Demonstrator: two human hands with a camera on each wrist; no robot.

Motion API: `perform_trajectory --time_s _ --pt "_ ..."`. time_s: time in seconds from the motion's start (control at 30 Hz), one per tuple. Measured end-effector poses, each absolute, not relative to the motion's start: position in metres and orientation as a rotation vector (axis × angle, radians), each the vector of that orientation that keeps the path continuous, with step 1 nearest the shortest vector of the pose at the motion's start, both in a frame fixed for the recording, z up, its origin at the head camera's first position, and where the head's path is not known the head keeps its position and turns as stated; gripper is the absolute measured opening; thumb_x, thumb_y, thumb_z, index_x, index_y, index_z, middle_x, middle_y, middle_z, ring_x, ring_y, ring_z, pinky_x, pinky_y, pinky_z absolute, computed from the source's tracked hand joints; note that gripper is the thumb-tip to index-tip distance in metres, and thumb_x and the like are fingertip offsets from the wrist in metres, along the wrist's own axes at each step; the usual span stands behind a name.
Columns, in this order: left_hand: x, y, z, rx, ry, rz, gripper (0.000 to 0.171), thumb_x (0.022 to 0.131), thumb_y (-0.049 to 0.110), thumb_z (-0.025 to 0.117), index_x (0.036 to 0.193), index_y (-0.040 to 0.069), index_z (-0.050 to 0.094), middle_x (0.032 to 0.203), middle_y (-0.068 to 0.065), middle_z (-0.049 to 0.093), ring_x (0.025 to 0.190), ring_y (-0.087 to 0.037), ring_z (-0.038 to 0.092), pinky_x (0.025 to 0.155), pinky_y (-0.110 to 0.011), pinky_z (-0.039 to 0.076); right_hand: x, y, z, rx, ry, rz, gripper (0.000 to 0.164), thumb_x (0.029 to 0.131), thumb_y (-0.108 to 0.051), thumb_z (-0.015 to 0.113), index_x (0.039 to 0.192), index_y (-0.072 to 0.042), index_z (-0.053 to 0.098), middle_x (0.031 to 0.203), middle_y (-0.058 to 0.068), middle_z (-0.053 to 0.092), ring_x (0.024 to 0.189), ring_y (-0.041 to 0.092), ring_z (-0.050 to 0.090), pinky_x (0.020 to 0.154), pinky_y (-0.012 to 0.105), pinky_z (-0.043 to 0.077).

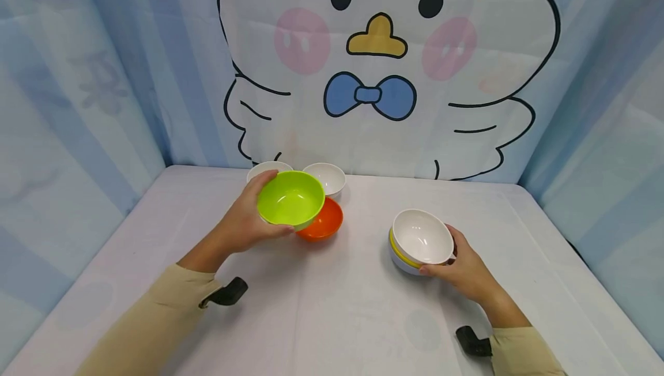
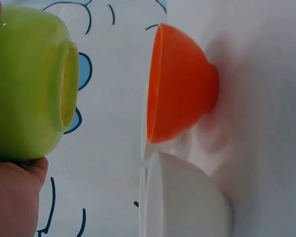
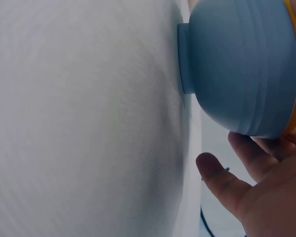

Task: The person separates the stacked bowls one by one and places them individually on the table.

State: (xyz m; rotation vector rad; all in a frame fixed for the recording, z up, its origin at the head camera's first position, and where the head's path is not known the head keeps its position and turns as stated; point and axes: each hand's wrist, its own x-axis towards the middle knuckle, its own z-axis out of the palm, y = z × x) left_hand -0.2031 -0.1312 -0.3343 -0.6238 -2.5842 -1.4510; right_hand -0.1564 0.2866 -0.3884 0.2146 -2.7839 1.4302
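Observation:
A lime green bowl (image 1: 291,198) is held up off the table by my left hand (image 1: 249,220), thumb and fingers gripping opposite sides. In the left wrist view its foot ring faces the orange bowl (image 2: 180,86), which stands on the table below. My right hand (image 1: 464,266) grips a nested stack on the right: a white bowl (image 1: 422,236) on top, a yellow bowl (image 1: 399,252) in the middle, a blue bowl (image 3: 241,64) at the bottom. The stack's base sits on or very near the cloth.
Two white bowls, a right one (image 1: 328,177) and a left one (image 1: 267,166), stand behind the orange bowl near the table's back edge. A white cloth covers the table (image 1: 353,318). Printed curtains (image 1: 83,105) enclose the back and sides.

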Motion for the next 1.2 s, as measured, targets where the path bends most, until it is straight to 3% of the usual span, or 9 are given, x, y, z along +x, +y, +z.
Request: perform_trajectory --time_s 0.6,0.67,0.77,0.87,1.0,1.2 --pt "-0.162 -0.174 -0.361 -0.54 -2.6 -1.411 0.1 0.073 0.016 0.088 0.15 -0.006 0.027 0.145 -0.024 0.036 0.118 -0.038 0.047 0.092 -0.055 0.051 -0.157 0.287 -0.389 0.207 -2.805 1.405 0.109 0.077 -0.021 0.089 0.154 0.005 0.017 0.147 0.026 0.039 0.128 0.04 0.046 0.09 0.021 0.044" --pt "-0.158 -0.178 -0.364 -0.526 -2.611 -1.402 0.1 0.073 0.017 0.088 0.149 -0.006 0.027 0.145 -0.024 0.036 0.118 -0.039 0.047 0.092 -0.055 0.051 -0.157 0.287 -0.389 0.206 -2.805 1.403 0.109 0.077 -0.021 0.089 0.154 0.005 0.017 0.147 0.026 0.039 0.127 0.039 0.046 0.091 0.024 0.045" --pt "-0.152 -0.181 -0.368 -0.507 -2.626 -1.38 0.101 0.073 0.018 0.088 0.149 -0.007 0.027 0.145 -0.025 0.036 0.119 -0.04 0.046 0.092 -0.057 0.05 -0.157 0.288 -0.39 0.211 -2.796 1.421 0.109 0.077 -0.02 0.089 0.154 0.005 0.016 0.147 0.027 0.038 0.128 0.04 0.045 0.099 0.04 0.044" --pt "-0.148 -0.184 -0.369 -0.485 -2.636 -1.366 0.101 0.073 0.019 0.089 0.149 -0.006 0.028 0.145 -0.025 0.036 0.12 -0.041 0.046 0.093 -0.059 0.05 -0.157 0.288 -0.391 0.216 -2.791 1.428 0.109 0.077 -0.019 0.089 0.154 0.006 0.016 0.147 0.027 0.038 0.129 0.04 0.044 0.101 0.044 0.043" --pt "-0.144 -0.186 -0.372 -0.445 -2.656 -1.351 0.101 0.072 0.021 0.089 0.148 -0.006 0.028 0.145 -0.026 0.037 0.119 -0.041 0.046 0.093 -0.059 0.05 -0.157 0.289 -0.391 0.218 -2.791 1.421 0.108 0.077 -0.02 0.089 0.154 0.005 0.017 0.147 0.026 0.039 0.128 0.038 0.045 0.094 0.025 0.043" --pt "-0.138 -0.19 -0.377 -0.41 -2.706 -1.319 0.104 0.071 0.025 0.091 0.148 -0.006 0.027 0.144 -0.027 0.037 0.118 -0.041 0.047 0.093 -0.059 0.049 -0.157 0.289 -0.39 0.228 -2.783 1.436 0.108 0.077 -0.019 0.088 0.154 0.006 0.017 0.146 0.026 0.039 0.127 0.039 0.045 0.088 0.014 0.041"
